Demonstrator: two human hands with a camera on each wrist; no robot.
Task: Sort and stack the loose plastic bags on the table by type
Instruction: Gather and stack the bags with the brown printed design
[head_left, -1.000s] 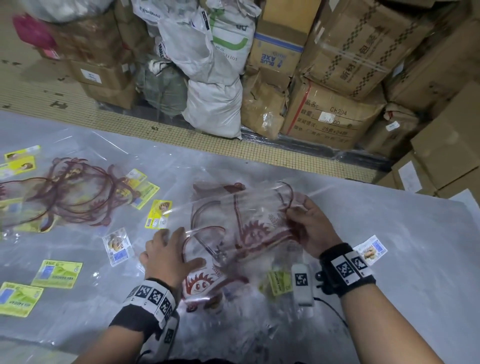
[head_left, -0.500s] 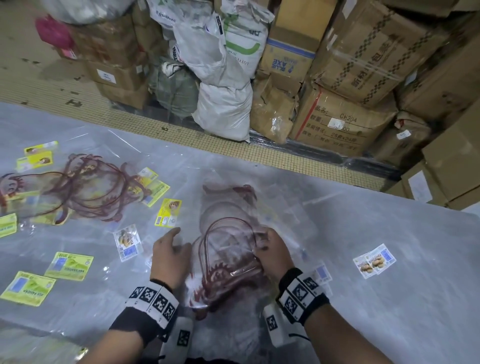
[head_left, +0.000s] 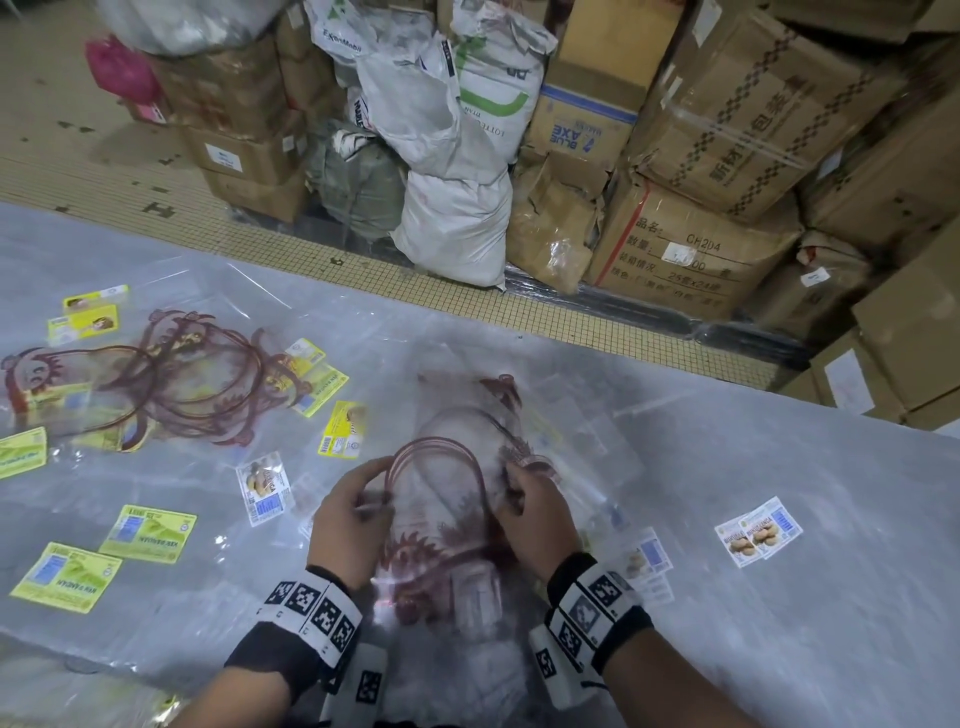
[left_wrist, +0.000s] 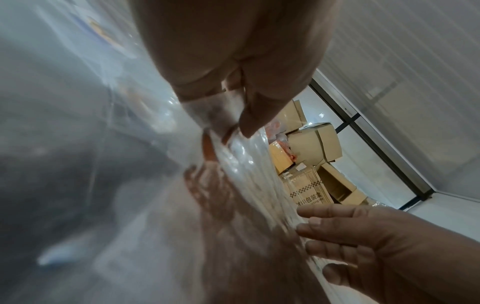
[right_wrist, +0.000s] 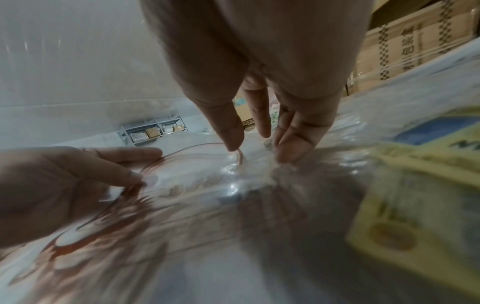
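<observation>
Cardboard boxes (head_left: 717, 135) and white sacks (head_left: 447, 156) crowd the tiled floor behind a table (head_left: 779, 597) covered in clear plastic sheeting. Near the front edge of the table both hands work on a stack of clear bags (head_left: 452, 519) printed with dark red loops and a spiky cartoon figure. The left hand (head_left: 349, 525) holds the stack's left edge, thumb and fingertips pinching the film at the red loop. The right hand (head_left: 537, 512) grips the right edge, its fingers (right_wrist: 293, 142) pressed down on the crinkled plastic with the thumb beside them. The stack lies between the two hands, its far end resting flat on the table. To the far left lies a second pile of red-printed bags (head_left: 156, 384), with yellow-labelled bags (head_left: 150, 532) scattered near it and in front of it. A small bag with a nut picture (head_left: 758, 530) lies apart on the right, just beyond the right wrist. Both wrists wear black bands with square markers.
</observation>
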